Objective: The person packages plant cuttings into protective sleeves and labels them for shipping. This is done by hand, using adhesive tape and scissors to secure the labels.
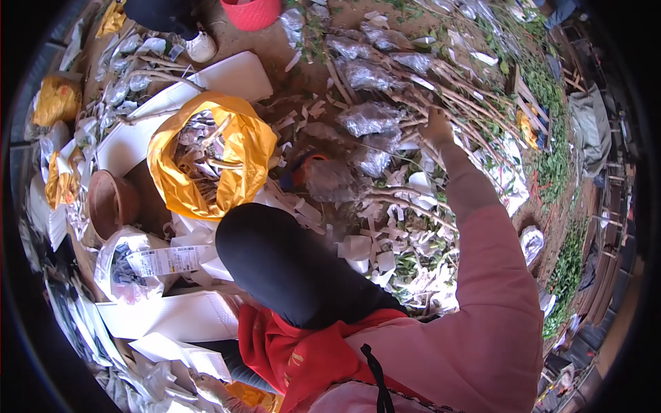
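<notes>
My right hand [435, 128] reaches out to the upper right, its fingers closed around a woody stem among a pile of bare cut stems [475, 113]. Clear plastic wraps [372, 118] cover the stems' lower ends, just left of that hand. Closer to me lies another wrapped stem [413, 201], with its plastic bundle [332, 182] on the left. At the bottom left, my left hand [208, 387] is low beside white sheets [180, 352]; its fingers are only partly visible, and I cannot make out whether they grip anything.
A yellow sack [164, 180] holding stems and scraps stands open beyond my knee. Around it are a clay pot [109, 199], a white foam board [237, 76], a labelled plastic bag [131, 265] and a pink basket [251, 12]. Another person's shoe [201, 48] shows at the top. Paper scraps and leaves litter the ground.
</notes>
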Demonstrator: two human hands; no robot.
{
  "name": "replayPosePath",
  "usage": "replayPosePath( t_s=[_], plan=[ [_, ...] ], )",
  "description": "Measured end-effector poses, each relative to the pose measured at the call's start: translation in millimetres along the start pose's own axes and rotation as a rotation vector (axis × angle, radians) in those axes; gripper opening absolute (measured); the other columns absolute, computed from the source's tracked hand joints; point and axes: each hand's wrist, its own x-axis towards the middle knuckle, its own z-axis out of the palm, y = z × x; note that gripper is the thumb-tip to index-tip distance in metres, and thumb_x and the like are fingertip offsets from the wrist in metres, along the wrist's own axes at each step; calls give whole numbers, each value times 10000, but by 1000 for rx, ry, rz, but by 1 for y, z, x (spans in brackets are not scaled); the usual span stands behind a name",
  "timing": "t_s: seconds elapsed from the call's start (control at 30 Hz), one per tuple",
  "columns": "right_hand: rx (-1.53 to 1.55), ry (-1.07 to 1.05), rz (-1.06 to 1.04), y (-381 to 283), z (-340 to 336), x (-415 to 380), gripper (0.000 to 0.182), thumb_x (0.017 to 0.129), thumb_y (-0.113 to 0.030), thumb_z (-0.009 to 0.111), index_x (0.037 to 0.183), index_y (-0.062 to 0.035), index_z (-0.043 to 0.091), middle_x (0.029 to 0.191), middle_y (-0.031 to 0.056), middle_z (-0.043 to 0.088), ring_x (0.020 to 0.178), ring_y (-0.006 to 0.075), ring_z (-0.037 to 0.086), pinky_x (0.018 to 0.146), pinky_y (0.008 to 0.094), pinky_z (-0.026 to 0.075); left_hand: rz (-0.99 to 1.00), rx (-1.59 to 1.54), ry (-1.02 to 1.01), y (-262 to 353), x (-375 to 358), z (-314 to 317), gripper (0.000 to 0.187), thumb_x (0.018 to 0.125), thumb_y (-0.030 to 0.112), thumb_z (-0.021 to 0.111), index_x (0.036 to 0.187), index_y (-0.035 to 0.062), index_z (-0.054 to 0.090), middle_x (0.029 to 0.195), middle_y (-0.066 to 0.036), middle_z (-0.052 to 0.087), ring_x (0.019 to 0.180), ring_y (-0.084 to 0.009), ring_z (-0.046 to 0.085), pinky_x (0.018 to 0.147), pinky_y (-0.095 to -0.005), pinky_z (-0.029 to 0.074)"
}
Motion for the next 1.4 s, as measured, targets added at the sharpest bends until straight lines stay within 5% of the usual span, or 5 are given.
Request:
replayPosePath(
  t_s=[0.47, 0.9, 1.03, 1.23, 1.4],
  plan=[
    [-157, -63, 95, -24, 49, 124, 909, 703, -682, 626, 1363, -115, 365, 1424, 204, 321, 1282, 387, 388, 1012, 468, 390, -119, 161, -55, 37, -17, -17, 407, 892, 35, 432, 1290, -26, 486, 1265, -195, 557, 1115, -303, 582, 953, -338, 440],
    [246, 211, -341, -5, 8, 57, 298, 727, -113, 609, 983, -49, 470, 801, 123, 612, 726, 326, 580, 659, 410, 457, -38, 100, 63, -15, -10, 14, 404, 915, 100, 439, 1292, -38, 475, 1276, -196, 547, 1153, -307, 558, 967, -350, 445],
    [611, -187, -324, -43, -76, 2, 304, 722, -15, 613, 938, -5, 398, 838, 99, 576, 672, 155, 471, 596, 309, 426, -79, -32, 63, 10, -12, 9, 407, 911, 100, 445, 1295, -31, 475, 1290, -192, 537, 1173, -301, 545, 976, -348, 436],
    [870, -435, -1000, -146, -186, -163, 572, 822, 50, 600, 1309, 69, 300, 1316, 182, 448, 1229, 185, 466, 967, 249, 371, -79, -103, 136, 2, -14, 14, 426, 864, 55, 441, 1282, 1, 504, 1253, -177, 569, 1114, -293, 586, 958, -345, 443],
    [823, -977, -1141, -211, -178, -307, 748, 783, 55, 597, 1407, 65, 184, 1337, 187, 411, 1235, 214, 432, 1000, 322, 359, -117, -189, 218, 43, -37, -8, 348, 863, 136, 510, 1192, 64, 600, 1129, -169, 630, 1016, -303, 623, 877, -359, 471]
  ],
)
